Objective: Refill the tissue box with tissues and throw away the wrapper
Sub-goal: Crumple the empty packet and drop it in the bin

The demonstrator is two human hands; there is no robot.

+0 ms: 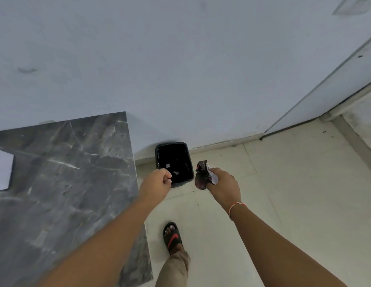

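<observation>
Right hand [223,183] gripping crumpled dark wrapper [202,176] just right of the black bin [174,163] by the wall, left hand [157,181] fisted empty over bin's near-left rim.

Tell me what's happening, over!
Right hand clutching crumpled wrapper. Left hand fisted, apparently empty. Black bin open just ahead on floor. Nothing in the way.

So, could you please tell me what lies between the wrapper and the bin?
Nothing: in the head view, the crumpled wrapper in the right hand hangs just right of the black bin, with only bare floor showing in the narrow gap.
</observation>
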